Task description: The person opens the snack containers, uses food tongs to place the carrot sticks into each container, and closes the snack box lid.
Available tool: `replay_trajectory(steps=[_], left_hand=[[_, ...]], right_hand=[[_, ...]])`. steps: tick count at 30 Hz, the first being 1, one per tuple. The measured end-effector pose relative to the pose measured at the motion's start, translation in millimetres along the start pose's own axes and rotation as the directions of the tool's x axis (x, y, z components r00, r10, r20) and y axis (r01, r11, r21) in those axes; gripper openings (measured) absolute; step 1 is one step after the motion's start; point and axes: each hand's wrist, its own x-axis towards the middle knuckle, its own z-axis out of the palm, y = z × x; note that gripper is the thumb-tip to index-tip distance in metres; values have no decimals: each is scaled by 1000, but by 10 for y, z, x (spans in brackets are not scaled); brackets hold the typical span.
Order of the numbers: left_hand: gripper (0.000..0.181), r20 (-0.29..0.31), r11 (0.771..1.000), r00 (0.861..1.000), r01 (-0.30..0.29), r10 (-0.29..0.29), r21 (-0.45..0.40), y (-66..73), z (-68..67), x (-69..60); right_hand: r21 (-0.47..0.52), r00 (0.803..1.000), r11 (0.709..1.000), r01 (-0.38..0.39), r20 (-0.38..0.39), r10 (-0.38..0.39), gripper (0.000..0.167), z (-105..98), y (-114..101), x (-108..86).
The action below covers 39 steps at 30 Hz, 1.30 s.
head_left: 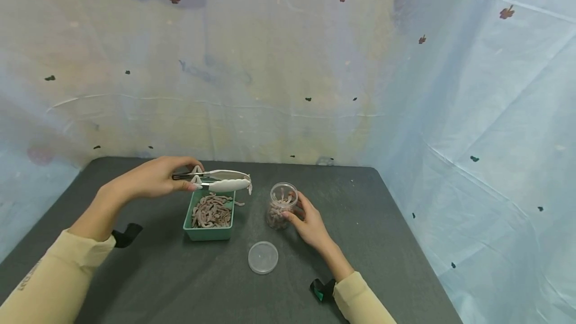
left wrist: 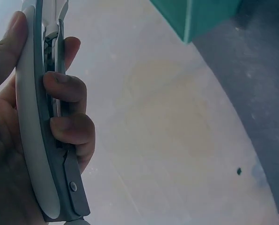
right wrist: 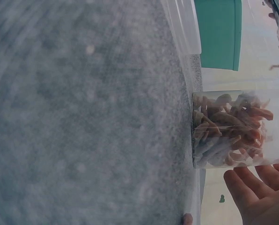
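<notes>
My left hand (head_left: 155, 178) grips a pair of tongs (head_left: 229, 185) with white scalloped tips. A small brownish strip (head_left: 250, 190) hangs from the tips, between the green box and the jar. In the left wrist view the fingers wrap the tongs' grey-and-white handle (left wrist: 32, 126). Below the tongs stands a green rectangular box (head_left: 208, 234) holding a heap of grey-brown curled strips (head_left: 212, 212). My right hand (head_left: 313, 225) holds a clear, lidless jar (head_left: 282, 187) from its right side. The jar stands upright on the table, partly filled with similar strips (right wrist: 231, 129).
A clear round lid (head_left: 263, 258) lies flat on the dark table (head_left: 216, 284), in front of the jar. One strip (head_left: 240, 204) sticks out over the box's right rim. Patterned plastic sheeting (head_left: 270, 64) hangs behind and to the right of the table.
</notes>
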Motion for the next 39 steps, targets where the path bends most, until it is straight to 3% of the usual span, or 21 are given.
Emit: replay_trajectory(steps=[5, 22, 30, 39], left_hand=[[55, -2, 999, 999, -34, 34, -15, 95, 16, 96], [49, 17, 988, 991, -131, 133, -81, 385, 189, 462], [49, 76, 989, 988, -125, 131, -80, 458, 323, 602], [50, 132, 993, 984, -113, 116, -33, 501, 409, 724]], right_hand=[[3, 1000, 1000, -3, 0, 3, 70, -4, -7, 2], [6, 999, 999, -39, 6, 39, 69, -11, -39, 7], [18, 1000, 1000, -10, 5, 10, 69, -8, -26, 0], [-10, 999, 999, -49, 8, 49, 71, -13, -27, -9]])
